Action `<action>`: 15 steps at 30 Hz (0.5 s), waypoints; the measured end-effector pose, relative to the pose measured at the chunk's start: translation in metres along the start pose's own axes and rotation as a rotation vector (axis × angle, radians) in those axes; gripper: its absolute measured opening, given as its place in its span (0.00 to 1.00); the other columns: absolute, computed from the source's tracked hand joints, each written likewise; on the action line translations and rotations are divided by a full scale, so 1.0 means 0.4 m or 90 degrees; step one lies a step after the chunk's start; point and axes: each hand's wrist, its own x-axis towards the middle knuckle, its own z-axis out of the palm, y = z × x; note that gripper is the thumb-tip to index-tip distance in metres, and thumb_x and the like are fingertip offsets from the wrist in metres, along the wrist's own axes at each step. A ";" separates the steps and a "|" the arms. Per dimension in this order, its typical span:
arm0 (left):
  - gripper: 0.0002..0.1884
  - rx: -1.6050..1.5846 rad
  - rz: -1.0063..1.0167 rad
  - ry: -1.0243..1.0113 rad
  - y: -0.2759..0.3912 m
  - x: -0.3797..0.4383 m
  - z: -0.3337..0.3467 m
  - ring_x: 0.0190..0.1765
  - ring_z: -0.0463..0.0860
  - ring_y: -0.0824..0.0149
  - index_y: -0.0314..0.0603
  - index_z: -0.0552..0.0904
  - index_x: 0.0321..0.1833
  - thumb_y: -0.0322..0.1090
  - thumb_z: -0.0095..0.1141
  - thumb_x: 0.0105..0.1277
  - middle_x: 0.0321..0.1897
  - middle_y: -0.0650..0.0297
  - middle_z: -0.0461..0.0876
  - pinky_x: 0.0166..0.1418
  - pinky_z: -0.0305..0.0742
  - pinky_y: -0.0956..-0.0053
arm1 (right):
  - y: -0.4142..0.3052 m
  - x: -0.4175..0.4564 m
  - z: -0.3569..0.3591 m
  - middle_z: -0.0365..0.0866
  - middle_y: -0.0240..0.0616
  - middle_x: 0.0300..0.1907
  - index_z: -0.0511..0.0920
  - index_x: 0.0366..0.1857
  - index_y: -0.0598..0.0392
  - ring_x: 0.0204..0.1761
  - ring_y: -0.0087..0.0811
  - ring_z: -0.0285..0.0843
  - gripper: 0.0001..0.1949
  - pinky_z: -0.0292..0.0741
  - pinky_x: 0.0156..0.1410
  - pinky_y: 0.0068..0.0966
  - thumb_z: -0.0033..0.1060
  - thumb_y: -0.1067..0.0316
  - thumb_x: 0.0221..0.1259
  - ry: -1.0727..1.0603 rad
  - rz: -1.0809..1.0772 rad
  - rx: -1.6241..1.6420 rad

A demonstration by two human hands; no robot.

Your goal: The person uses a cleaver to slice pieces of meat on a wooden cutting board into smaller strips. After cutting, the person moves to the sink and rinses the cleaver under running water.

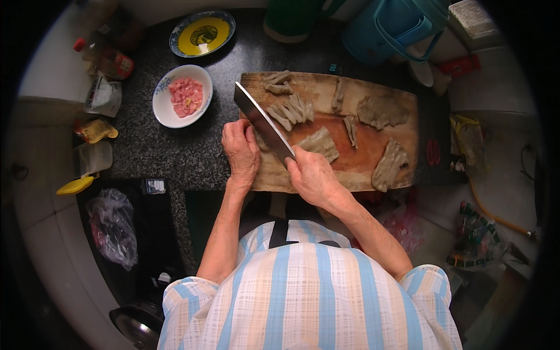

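A cleaver (264, 124) with a broad dark blade and bright edge is gripped in my right hand (316, 177). It slants up and left over a wooden cutting board (302, 175). My left hand (241, 151) rests with curled fingers at the board's left edge, beside the blade; what lies under its fingertips is hidden. Close to the right hand lies a flat greyish-brown food slab (321, 144). Cut strips (294, 110) of the same food lie beyond the blade. Two more slabs, one at the upper right (383, 112) and another at the lower right (389, 164), are on the board.
Left of the board stands a white bowl of minced meat (187, 97). Behind it is a yellow plate with a blue rim (202, 33). A blue lidded jug (385, 33) stands at the back right. Red-handled scissors (433, 152) lie right of the board. Crumpled plastic bag (113, 227) sits lower left.
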 end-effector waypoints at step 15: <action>0.09 0.043 0.080 -0.026 -0.013 0.004 0.001 0.40 0.74 0.48 0.34 0.77 0.41 0.19 0.53 0.57 0.33 0.51 0.73 0.46 0.70 0.57 | -0.014 0.061 0.048 0.78 0.67 0.28 0.71 0.36 0.68 0.37 0.67 0.77 0.10 0.72 0.41 0.53 0.52 0.68 0.66 -0.019 0.062 0.010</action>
